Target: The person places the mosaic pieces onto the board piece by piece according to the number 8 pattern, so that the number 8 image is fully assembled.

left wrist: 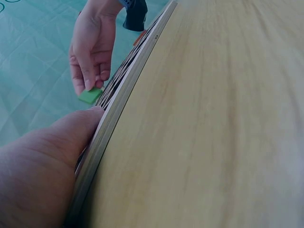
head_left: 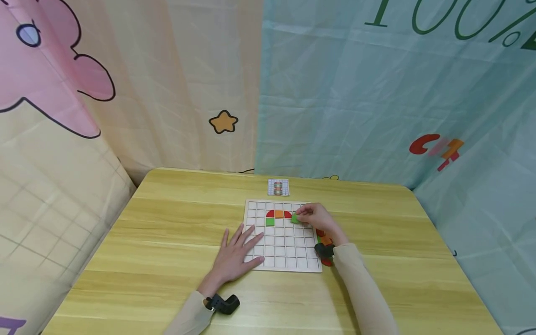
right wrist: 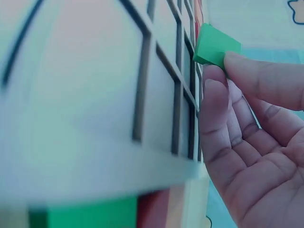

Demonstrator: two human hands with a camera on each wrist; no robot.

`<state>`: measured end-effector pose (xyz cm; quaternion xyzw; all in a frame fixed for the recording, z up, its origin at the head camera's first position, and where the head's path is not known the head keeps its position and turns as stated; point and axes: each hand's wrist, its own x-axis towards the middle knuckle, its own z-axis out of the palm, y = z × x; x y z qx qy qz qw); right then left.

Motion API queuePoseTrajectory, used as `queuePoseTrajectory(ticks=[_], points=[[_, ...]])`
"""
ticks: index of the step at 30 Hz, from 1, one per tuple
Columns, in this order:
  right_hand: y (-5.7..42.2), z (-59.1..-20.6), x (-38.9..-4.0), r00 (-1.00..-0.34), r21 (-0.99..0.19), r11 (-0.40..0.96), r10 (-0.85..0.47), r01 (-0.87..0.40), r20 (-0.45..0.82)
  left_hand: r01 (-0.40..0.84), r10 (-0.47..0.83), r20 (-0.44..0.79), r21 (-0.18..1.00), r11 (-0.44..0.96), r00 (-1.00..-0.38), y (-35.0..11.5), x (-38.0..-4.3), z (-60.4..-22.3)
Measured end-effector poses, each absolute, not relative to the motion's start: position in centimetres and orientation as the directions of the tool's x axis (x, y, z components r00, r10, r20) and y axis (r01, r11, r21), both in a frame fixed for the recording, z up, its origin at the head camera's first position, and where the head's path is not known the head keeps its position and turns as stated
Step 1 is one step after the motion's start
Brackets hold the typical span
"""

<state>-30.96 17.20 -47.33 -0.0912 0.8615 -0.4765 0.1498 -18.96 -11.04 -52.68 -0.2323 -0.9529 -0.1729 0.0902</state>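
Observation:
A white grid board point(head_left: 289, 251) lies on the table. In its upper rows sit two red rounded pieces, one of them a red piece point(head_left: 270, 214) at the left, with an orange square point(head_left: 279, 214) between them. Below the left red one is a green square point(head_left: 270, 222). My right hand point(head_left: 317, 218) pinches another green square point(right wrist: 216, 45) between thumb and fingers, close over the board just right of the row. My left hand point(head_left: 235, 256) rests with spread fingers on the board's lower left edge; the left wrist view shows its thumb point(left wrist: 71, 130) at the board's edge.
Loose red, orange and green pieces point(head_left: 325, 239) lie by the board's right edge, partly hidden by my right wrist. A small pattern card point(head_left: 278, 187) lies behind the board. The wooden table point(head_left: 167, 242) meets printed curtains point(head_left: 335, 102) at the back.

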Motion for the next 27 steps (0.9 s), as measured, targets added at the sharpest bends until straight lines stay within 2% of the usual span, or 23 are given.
queuePoseTrajectory(ticks=[27], points=[[15.2,-48.6,-31.0,-0.949,-0.799,0.594,-0.294,-0.090,-0.112,0.466,0.409,0.238,0.283,0.839,-0.881,-11.0,-18.9,-52.5]])
